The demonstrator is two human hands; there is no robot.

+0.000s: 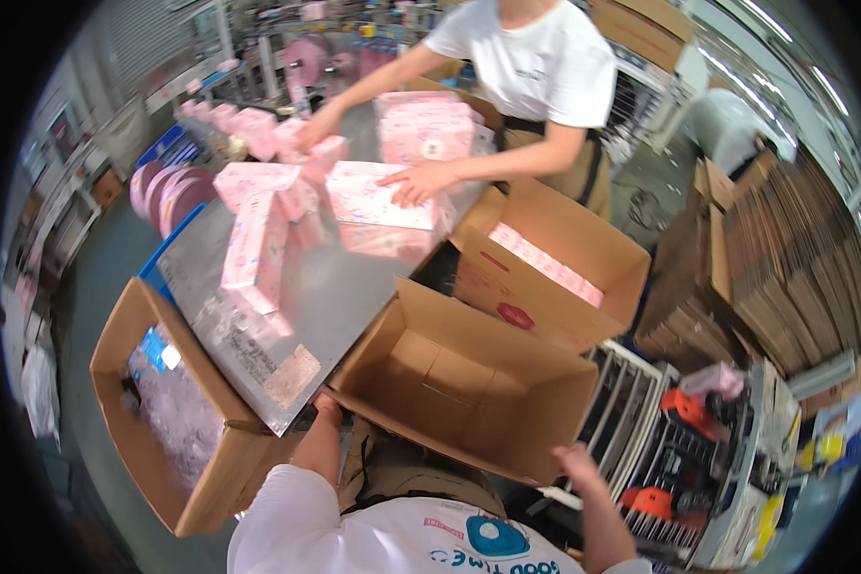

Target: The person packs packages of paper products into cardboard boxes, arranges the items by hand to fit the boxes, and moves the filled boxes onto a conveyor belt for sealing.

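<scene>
An open cardboard box (pixel 421 383) with bare inner walls stands right in front of my body. My left hand (pixel 327 409) is closed at its left near corner, close to the metal table's tip; some of the fingers are hidden. At the box's right near corner is my right hand (pixel 576 464), its fingers smeared by motion, so its grip does not show clearly. Just beyond stands a second cardboard box (pixel 545 258) with a row of pink packs (pixel 545 263) inside.
Pink packs (pixel 258 244) lie on the metal table (pixel 325 301), where a co-worker (pixel 536 67) handles more. On the left, a carton (pixel 244 450) holds clear plastic film. A roller conveyor with a taping machine (pixel 694 421) stands right, near stacked flat cartons (pixel 784 258).
</scene>
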